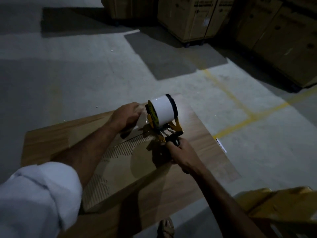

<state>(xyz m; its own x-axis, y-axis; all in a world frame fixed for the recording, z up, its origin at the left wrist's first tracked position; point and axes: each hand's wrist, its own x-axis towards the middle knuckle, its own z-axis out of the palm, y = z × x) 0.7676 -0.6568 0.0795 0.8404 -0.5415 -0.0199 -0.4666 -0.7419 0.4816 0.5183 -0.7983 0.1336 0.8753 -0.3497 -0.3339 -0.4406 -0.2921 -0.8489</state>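
Tape gun (169, 130) sits on a flat cardboard box (199, 134) on the floor (82, 74), just right of the left hand (126, 115) and straight ahead of the right hand (181, 155). Right hand grips the gun's handle and is nearer. Left hand lies open, pressing the box near its far edge. Tape (123, 148) runs far-to-near, so the pull looks to be back toward the person. Roll (163, 109) white, smooth, cylindrical. Frame yellow. Cardboard matte brown. Tape clear, glossy, ridged.

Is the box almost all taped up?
Probably not. Done: a short clear tape strip lies at the far end of the flat brown cardboard box. In hand: the left hand presses it; the right hand grips the yellow-black tape dispenser. Left: the nearer seam, it seems.
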